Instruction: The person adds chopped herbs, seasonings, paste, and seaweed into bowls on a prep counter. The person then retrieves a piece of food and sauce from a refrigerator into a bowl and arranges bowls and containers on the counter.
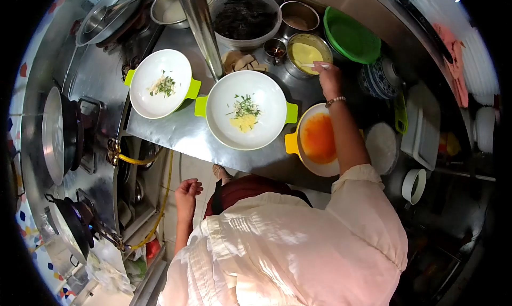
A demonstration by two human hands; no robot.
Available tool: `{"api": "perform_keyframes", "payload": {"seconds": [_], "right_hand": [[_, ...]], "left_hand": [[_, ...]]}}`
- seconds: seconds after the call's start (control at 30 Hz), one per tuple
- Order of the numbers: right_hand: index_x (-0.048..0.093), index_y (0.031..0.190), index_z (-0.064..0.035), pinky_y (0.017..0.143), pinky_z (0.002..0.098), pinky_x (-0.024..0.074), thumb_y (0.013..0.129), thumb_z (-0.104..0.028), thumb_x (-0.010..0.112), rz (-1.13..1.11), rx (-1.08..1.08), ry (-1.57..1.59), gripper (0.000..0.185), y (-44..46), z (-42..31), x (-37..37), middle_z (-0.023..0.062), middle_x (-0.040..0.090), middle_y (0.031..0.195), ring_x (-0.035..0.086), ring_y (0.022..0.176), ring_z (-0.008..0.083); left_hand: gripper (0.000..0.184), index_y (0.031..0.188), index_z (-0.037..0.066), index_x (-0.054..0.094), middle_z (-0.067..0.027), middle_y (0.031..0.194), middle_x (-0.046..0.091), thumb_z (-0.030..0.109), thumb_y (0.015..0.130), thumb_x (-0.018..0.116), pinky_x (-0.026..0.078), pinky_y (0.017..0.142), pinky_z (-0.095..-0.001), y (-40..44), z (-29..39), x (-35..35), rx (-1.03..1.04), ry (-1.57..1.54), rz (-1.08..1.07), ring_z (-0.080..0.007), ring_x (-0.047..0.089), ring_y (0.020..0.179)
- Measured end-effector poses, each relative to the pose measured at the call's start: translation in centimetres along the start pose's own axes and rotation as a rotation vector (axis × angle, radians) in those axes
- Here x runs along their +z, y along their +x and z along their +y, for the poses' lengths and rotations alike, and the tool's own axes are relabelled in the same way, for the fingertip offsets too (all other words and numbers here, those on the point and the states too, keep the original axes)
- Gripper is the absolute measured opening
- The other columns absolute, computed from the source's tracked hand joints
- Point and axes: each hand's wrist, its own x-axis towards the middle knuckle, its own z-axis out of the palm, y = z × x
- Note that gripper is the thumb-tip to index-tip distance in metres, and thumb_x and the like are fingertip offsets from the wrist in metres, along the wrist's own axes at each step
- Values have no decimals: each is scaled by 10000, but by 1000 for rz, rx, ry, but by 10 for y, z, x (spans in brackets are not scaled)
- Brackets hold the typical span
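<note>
My right hand [329, 77] grips the white handle of a spoon [310, 65]. The spoon's other end is over or in a steel pot [327, 52] of yellow paste. My left hand [189, 189] hangs low beside the counter's front edge, holding nothing, its fingers loosely bent and apart. Below my right forearm lies a yellow-handled bowl [308, 116] containing orange-red liquid. A white bowl with green handles [220, 98] sits in the middle, with chopped greens and yellow paste [245, 125] inside. Another green-handled bowl [140, 95], to its left, contains chopped greens and pale bits.
Along the back stand a tub of dark food [245, 19], a small steel cup [275, 49], a steel pot [300, 17] and a green basin [349, 33]. A slanting metal pipe [200, 31] crosses the counter. Woks [60, 135] sit on burners at left, one with a flame.
</note>
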Motion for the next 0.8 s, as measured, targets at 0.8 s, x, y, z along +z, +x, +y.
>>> {"api": "perform_keyframes", "payload": {"seconds": [0.8], "right_hand": [[636, 878, -64, 371, 165, 194, 794, -219, 559, -21, 344, 680, 193, -35, -12, -23, 15, 614, 738, 297, 445, 6]], "left_hand": [[165, 945, -39, 540, -95, 805, 611, 88, 853, 487, 455, 629, -244, 8, 6, 8, 24, 53, -61, -142, 578, 690]]}}
